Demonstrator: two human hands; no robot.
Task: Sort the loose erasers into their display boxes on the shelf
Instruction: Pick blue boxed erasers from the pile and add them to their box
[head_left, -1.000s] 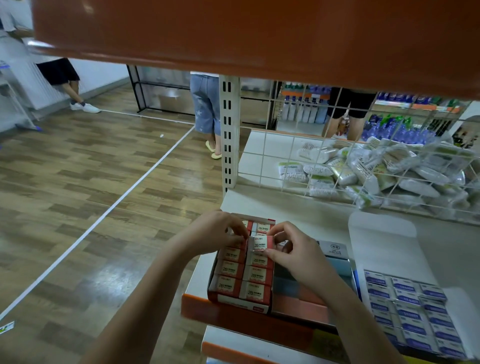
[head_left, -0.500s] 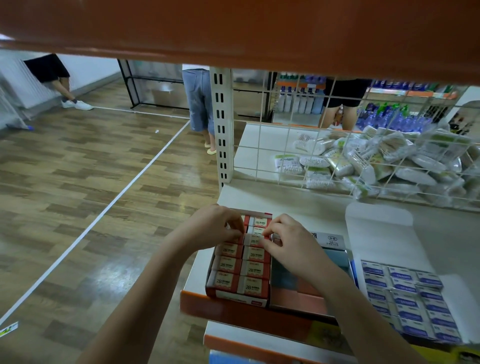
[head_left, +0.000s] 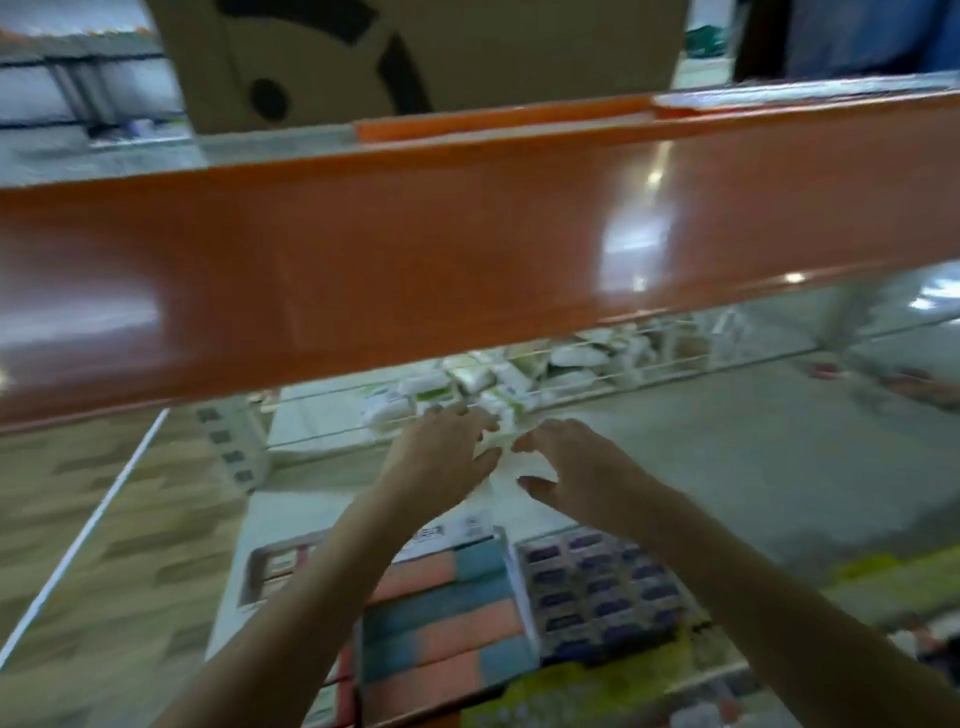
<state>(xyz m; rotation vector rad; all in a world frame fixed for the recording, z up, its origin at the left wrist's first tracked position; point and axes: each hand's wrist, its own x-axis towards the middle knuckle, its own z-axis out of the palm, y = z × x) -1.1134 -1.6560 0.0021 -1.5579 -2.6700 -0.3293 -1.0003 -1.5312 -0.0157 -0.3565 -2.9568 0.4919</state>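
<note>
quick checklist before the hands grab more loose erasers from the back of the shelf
1. Left hand free to pick: ok, fingers spread, nothing visibly held.
2. Right hand free: ok, open, nothing visible in it.
3. Target identified: cannot tell, the wrapped packets behind the wire divider are too blurred to read.
4. Access to the packets: not ok, the wire divider stands between the hands and the pile.
5. Room in the purple-label box: cannot tell, its rows look full but the image is smeared.
6. Headroom: ok, both hands sit below the orange upper shelf.
</note>
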